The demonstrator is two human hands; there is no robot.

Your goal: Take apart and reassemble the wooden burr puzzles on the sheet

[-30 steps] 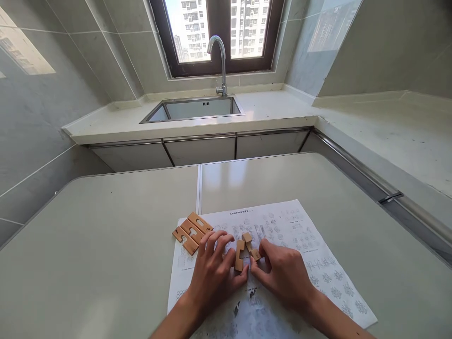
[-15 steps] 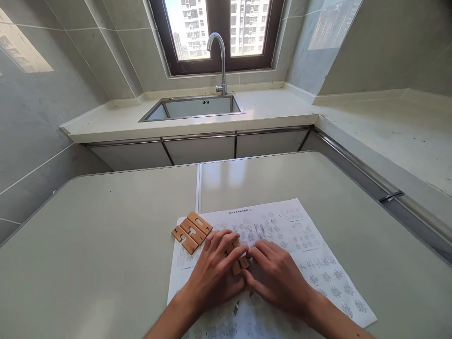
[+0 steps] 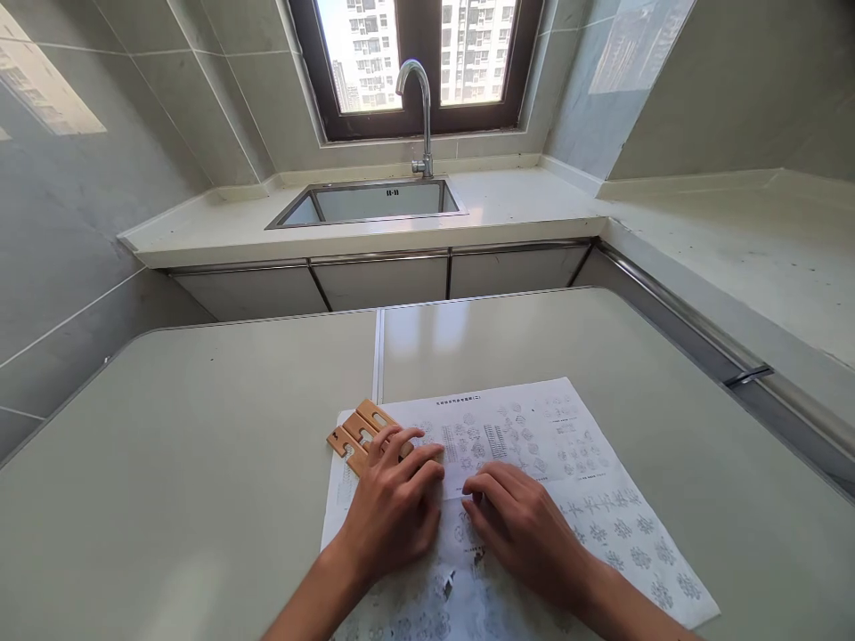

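Both of my hands lie on a printed instruction sheet (image 3: pixel 534 436) on the grey table (image 3: pixel 200 463). My left hand (image 3: pixel 394 503) is palm down with its fingers bent and close together. Its fingertips reach the right edge of a row of flat notched wooden pieces (image 3: pixel 353 429) at the sheet's upper left corner. My right hand (image 3: pixel 525 525) sits just to the right, fingers curled, with their tips pointing at the left hand. The small wooden pieces held earlier are out of sight, covered by the hands or between them.
Beyond the table runs a pale counter with a steel sink (image 3: pixel 374 203) and a curved tap (image 3: pixel 419 98) under a window. The counter (image 3: pixel 735 240) continues along the right side. Tiled wall (image 3: pixel 80 196) stands on the left.
The small wooden pieces, upright between my fingertips a second ago, have dropped out of sight under my hands. Both hands moved together, lowered onto the sheet and shifted slightly left.
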